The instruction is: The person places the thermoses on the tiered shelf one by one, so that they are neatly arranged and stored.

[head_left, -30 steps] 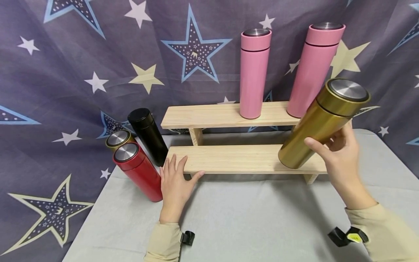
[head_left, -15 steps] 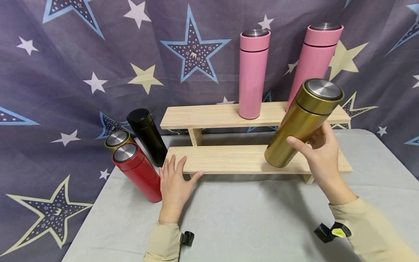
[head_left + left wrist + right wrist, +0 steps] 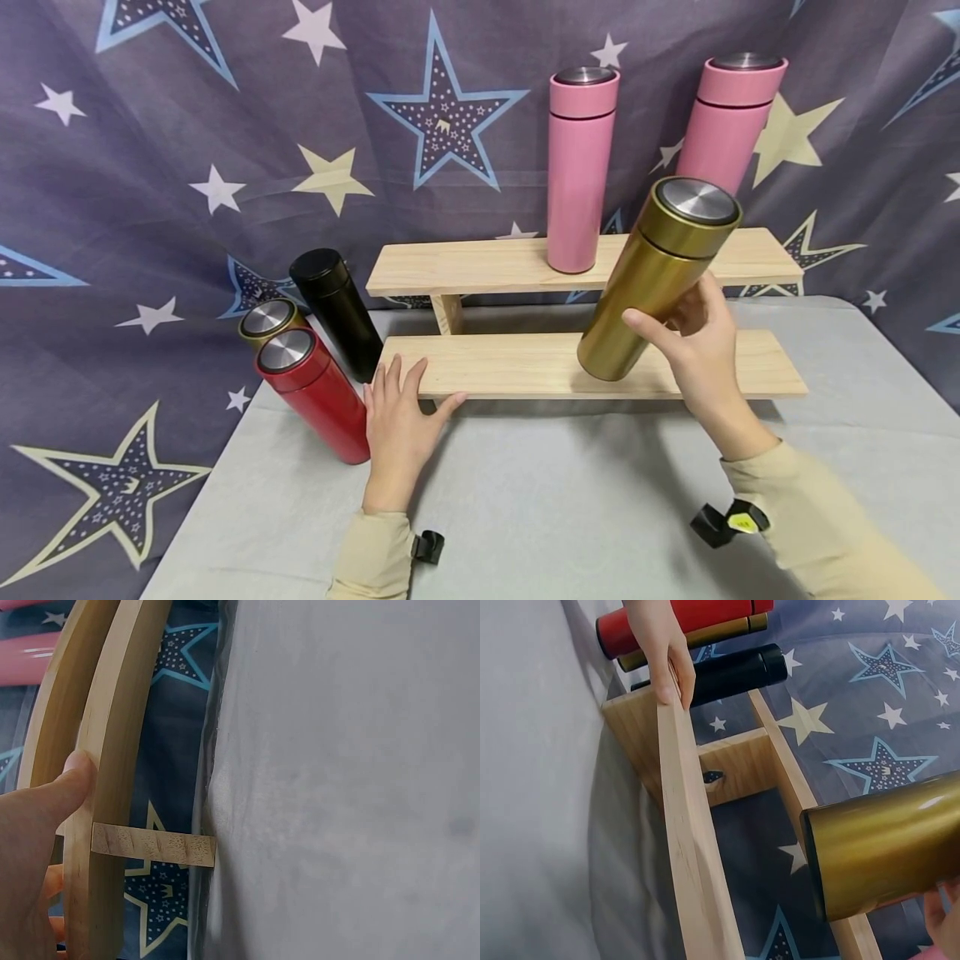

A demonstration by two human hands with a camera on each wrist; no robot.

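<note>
My right hand [image 3: 699, 354] grips a gold thermos bottle [image 3: 651, 271] with a steel-topped lid, thumb on the near side and fingers behind. The bottle leans to the right over the lower board [image 3: 495, 365] of a two-step wooden stand, and its base overlaps that board in the head view. In the right wrist view the gold bottle [image 3: 889, 847] lies across the upper board. My left hand [image 3: 401, 425] rests at the left end of the lower board, fingers fairly straight over its top and thumb [image 3: 71, 784] against the front edge.
Two pink thermos bottles, one at left [image 3: 581, 179] and one at right [image 3: 731, 125], stand on the upper board [image 3: 465, 267]. Left of the stand are a black bottle [image 3: 341, 312], a red bottle [image 3: 318, 400] and another gold bottle [image 3: 266, 321]. A star-patterned curtain [image 3: 247, 125] hangs behind the grey-covered table [image 3: 525, 500].
My right hand has carried the gold bottle left along the lower board, and it now overlaps less of the right pink bottle's side. My left hand has stayed in place.
</note>
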